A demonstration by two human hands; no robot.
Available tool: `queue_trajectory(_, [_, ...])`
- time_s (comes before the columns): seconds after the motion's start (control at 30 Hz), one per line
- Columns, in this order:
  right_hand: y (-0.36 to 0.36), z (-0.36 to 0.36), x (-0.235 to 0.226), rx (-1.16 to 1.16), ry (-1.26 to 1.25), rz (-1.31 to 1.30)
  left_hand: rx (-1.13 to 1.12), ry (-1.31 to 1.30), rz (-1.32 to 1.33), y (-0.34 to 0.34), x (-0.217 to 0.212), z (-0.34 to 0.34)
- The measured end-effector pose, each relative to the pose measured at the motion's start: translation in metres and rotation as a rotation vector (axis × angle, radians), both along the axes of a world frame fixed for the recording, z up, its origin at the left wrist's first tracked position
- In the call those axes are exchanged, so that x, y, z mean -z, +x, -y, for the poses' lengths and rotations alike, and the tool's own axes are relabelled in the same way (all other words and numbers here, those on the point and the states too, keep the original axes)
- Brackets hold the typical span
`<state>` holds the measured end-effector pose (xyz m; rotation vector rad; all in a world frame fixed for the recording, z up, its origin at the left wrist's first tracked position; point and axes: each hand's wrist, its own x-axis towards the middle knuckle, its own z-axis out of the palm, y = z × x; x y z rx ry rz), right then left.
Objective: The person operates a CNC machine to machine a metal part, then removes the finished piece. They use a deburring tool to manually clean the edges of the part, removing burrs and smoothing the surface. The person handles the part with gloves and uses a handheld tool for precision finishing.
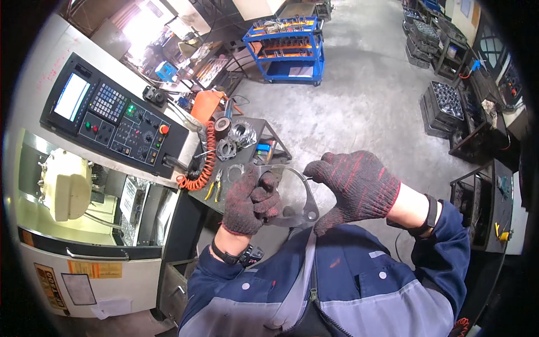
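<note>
In front of my chest is a thin, grey, ring-shaped piece with a small round hole in a tab at its lower right. Its middle looks see-through, and I cannot make out its exact kind. My left hand, in a dark knitted glove with red flecks, curls its fingers round the left side of the ring. My right hand, gloved alike, is at the ring's right edge with thumb and fingers apart. Its upper fingertips are at the rim; whether they touch it I cannot tell.
At left stands a machine with a control panel. A dark bench bears metal rings, yellow-handled pliers and a coiled orange hose. A blue cart stands ahead; crates of metal parts are at right.
</note>
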<state>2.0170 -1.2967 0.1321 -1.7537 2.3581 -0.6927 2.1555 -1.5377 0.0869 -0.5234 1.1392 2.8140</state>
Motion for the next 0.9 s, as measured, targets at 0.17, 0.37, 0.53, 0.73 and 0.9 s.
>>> queue_trajectory(0.17, [-0.001,0.000,0.000,0.016,0.055,-0.035,-0.032,-0.059,0.033,0.000,-0.006,-0.005])
queue_trajectory(0.37, [-0.001,0.002,0.009,-0.014,0.174,-0.050,-0.028,-0.097,0.074,0.002,-0.013,-0.010])
queue_trajectory(0.53, [-0.001,0.001,0.017,-0.031,0.189,-0.019,0.002,0.070,0.069,0.003,-0.014,-0.009])
queue_trajectory(0.73, [0.001,0.000,0.022,-0.030,0.159,-0.006,0.066,0.168,0.068,0.001,-0.012,-0.003])
queue_trajectory(0.9, [0.002,-0.003,0.030,-0.021,0.163,0.014,0.043,0.191,0.109,-0.002,-0.006,-0.007])
